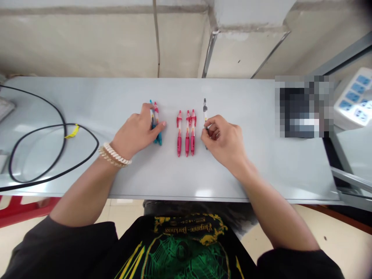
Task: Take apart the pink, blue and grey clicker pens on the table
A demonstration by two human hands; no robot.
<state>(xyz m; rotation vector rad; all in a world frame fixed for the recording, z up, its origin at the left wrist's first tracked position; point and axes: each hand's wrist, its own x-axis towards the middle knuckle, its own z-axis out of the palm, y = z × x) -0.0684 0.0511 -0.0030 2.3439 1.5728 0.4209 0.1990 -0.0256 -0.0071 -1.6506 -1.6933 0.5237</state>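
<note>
On the left, my left hand is closed around two pens standing side by side, its thumb along their right edge. Teal grips show below the thumb; one upper end is teal and the other pinkish red. The hand partly covers them. To the right, my right hand pinches a black-and-clear pen between thumb and fingers. That pen points away from me, its lower part partly hidden. Between my hands lie three pink pens, roughly parallel, the right two close together.
A black cable with a yellow tag loops over the left of the grey-white table. A blurred dark object sits at the right, near a white power strip. A wall stands behind.
</note>
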